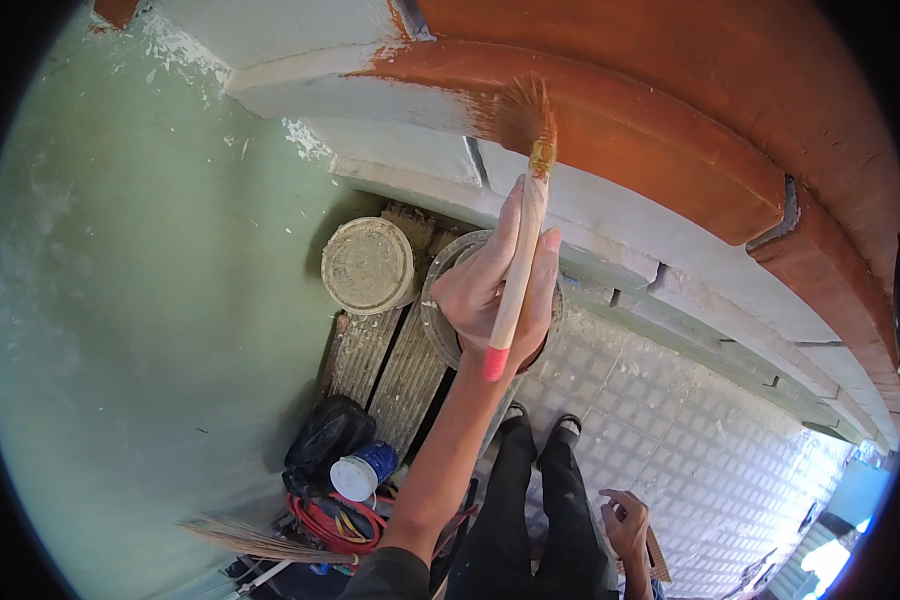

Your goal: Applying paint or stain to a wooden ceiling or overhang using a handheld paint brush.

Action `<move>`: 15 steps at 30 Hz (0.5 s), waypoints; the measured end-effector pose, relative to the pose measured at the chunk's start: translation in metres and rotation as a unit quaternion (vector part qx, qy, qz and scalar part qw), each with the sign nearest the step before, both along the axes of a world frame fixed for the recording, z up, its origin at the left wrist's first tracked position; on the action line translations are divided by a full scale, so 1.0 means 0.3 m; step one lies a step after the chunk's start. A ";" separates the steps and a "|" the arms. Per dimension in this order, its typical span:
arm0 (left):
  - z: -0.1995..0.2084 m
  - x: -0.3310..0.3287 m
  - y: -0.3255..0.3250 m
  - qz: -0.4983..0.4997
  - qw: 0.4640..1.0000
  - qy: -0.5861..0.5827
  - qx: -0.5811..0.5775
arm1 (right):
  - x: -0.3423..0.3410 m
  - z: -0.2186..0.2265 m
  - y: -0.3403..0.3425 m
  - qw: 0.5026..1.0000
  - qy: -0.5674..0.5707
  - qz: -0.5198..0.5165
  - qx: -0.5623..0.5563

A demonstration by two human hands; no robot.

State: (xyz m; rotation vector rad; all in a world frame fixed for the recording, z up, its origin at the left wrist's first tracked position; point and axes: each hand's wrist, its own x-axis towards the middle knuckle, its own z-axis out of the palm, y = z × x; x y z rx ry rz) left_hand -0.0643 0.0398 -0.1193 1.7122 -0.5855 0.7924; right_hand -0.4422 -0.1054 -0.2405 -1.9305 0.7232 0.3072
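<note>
My left hand (495, 285) is closed around a paintbrush (516, 275) with a pale wooden handle and a red end. Its bristles, stained orange-brown, spread against a ledge (365, 102), where orange paint meets a white-grey surface. Under the hand sits a round bucket (436, 318), its inside mostly hidden. Beside the bucket stands a round tub with a crusted, pale top (367, 265). Low on the right, beside my leg, hangs my right hand (625, 522), fingers loosely curled and apart, with nothing visible in it.
Worn wooden planks (368, 360) bear the tub and bucket, next to a green wall (170, 270). Below lie a black bag (328, 435), a blue-and-white can (362, 471), red hose (325, 525) and broom bristles (255, 540). Tiled floor (660, 420) stretches right beneath the stepped ledges.
</note>
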 end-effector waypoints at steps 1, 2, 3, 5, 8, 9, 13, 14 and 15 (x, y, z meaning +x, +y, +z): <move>0.005 -0.008 0.003 -0.011 0.999 0.039 -0.013 | 0.000 0.004 0.004 1.000 0.010 -0.002 0.001; 0.004 -0.009 -0.003 -0.041 0.999 -0.019 -0.019 | 0.001 0.006 0.012 1.000 0.010 -0.002 0.002; 0.005 -0.034 0.005 -0.066 0.998 0.007 0.009 | 0.004 0.007 0.016 1.000 0.010 -0.004 0.000; 0.020 -0.037 0.007 -0.090 0.995 0.017 -0.036 | 0.014 0.008 0.028 1.000 0.010 -0.005 -0.001; 0.011 0.002 0.056 -0.122 0.992 0.028 -0.023 | 0.032 0.001 0.043 1.000 -0.004 -0.010 0.002; -0.005 0.025 0.069 -0.122 0.992 0.028 -0.022 | 0.037 -0.008 0.049 1.000 -0.010 -0.002 0.001; -0.021 0.104 0.103 -0.087 0.996 0.017 -0.021 | 0.034 -0.011 0.077 1.000 -0.002 0.004 0.011; -0.014 0.118 0.108 -0.096 0.995 0.015 -0.010 | 0.048 -0.016 0.078 1.000 -0.001 0.004 0.009; -0.009 0.124 0.116 -0.095 0.995 0.017 -0.011 | 0.064 -0.011 0.084 1.000 -0.010 0.004 0.009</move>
